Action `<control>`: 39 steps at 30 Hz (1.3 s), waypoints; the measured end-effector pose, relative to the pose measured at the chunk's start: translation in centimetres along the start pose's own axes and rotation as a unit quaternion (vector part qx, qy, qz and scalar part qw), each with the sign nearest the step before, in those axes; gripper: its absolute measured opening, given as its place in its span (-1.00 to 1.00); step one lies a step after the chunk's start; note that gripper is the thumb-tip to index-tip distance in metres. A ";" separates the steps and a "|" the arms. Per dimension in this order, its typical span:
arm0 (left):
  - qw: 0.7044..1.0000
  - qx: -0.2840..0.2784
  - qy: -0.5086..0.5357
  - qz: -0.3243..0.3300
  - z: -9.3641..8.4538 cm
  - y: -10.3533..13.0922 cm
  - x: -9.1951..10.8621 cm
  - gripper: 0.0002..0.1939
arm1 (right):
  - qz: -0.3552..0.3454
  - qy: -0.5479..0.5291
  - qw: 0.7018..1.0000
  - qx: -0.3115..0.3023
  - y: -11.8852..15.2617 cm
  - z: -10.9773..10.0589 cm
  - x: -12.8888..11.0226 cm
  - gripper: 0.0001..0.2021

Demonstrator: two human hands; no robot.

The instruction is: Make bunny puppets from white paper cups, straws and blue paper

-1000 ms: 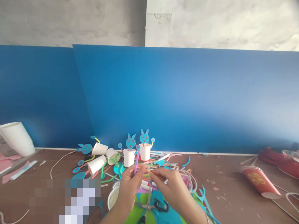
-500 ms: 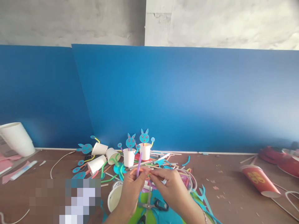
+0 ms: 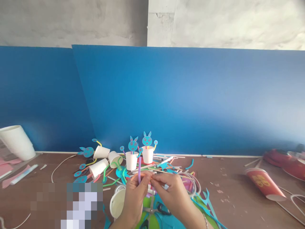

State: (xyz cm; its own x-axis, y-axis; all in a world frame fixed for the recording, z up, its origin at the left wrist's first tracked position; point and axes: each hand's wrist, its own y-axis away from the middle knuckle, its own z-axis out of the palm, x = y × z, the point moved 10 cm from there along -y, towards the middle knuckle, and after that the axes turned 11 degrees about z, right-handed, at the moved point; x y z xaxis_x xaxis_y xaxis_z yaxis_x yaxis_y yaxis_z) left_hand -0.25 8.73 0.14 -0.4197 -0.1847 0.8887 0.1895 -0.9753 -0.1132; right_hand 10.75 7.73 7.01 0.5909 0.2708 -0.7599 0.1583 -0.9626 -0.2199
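Observation:
My left hand (image 3: 134,195) is closed round a purple straw (image 3: 139,168) that stands upright, with an orange strip curving behind it. The fingertips of my right hand (image 3: 170,190) pinch the orange piece beside my left thumb; its end is hidden between the fingers. Under my hands lie scissors (image 3: 163,209) on blue and green paper (image 3: 171,221). Just beyond stand two white paper cups (image 3: 131,161) (image 3: 147,155) with blue rabbit faces on straws. A white tape roll or tub (image 3: 116,203) rests left of my left hand.
More white cups (image 3: 98,167) with blue rabbit parts lie tipped over at the left. Loose straws and paper scraps (image 3: 164,165) spread behind my hands. Stacked white cups (image 3: 17,142) lean at the far left, and a red cup (image 3: 265,184) lies at the right. A blue partition (image 3: 166,101) rises behind.
The purple straw has shifted slightly left and stands more upright. My right hand has moved a little left, its fingertips still against those of my left hand.

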 end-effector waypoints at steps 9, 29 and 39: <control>1.000 -0.019 -0.016 -0.013 0.1 -0.1 -0.6 -0.56 | 0.064 -0.015 0.998 -0.011 -0.3 -0.2 1.4 -0.76; 0.986 -0.075 -0.130 0.067 -0.3 -1.7 2.1 -0.70 | 0.045 -0.019 0.998 -0.042 -0.1 -0.8 0.7 -0.77; 0.995 -0.069 -0.073 -0.019 -0.4 -1.4 0.3 -0.69 | 0.055 -0.058 0.996 -0.050 0.0 -0.7 0.4 -0.74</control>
State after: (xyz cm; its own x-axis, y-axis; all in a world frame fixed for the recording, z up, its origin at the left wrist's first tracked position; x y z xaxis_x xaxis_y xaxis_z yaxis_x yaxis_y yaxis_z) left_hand -0.98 9.96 0.45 -0.2885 -0.1375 0.9476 0.0472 -0.9905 -0.1294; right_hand 11.54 7.80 7.15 0.5149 0.1569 -0.8428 0.1793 -0.9811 -0.0731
